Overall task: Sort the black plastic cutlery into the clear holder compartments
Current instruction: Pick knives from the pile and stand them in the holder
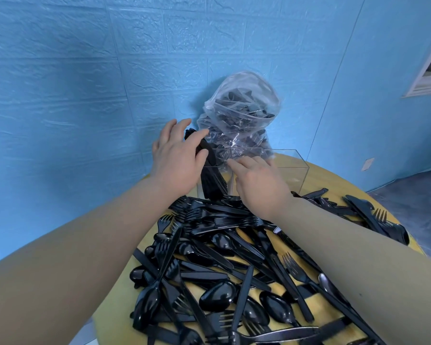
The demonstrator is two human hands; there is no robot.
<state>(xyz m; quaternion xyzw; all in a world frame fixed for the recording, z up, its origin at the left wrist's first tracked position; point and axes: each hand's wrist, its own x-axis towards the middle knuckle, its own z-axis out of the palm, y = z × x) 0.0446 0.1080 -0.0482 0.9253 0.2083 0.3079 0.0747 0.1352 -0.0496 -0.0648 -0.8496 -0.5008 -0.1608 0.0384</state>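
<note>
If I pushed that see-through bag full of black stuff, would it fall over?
Probably. The plastic bag stands tall and lumpy against the wall, so a push may tip it. Its thin crinkled film looks floppy and likely slippery. Stuffed with cutlery, it is probably heavier than it looks.

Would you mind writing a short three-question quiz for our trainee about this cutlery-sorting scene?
1. True or false: the left hand holds a bundle of black plastic cutlery standing in the left compartment of the clear plastic holder.
2. Multiple choice: what stands behind the holder, against the blue wall? A) a cardboard box B) a clear plastic bag of black cutlery C) a metal tin
3. Fill in: the right hand rests with straight fingers on the holder's ____ edge.

Key: 1 true; 2 B; 3 top. The loose pile of black forks, knives and spoons still covers the round yellow table.
</note>
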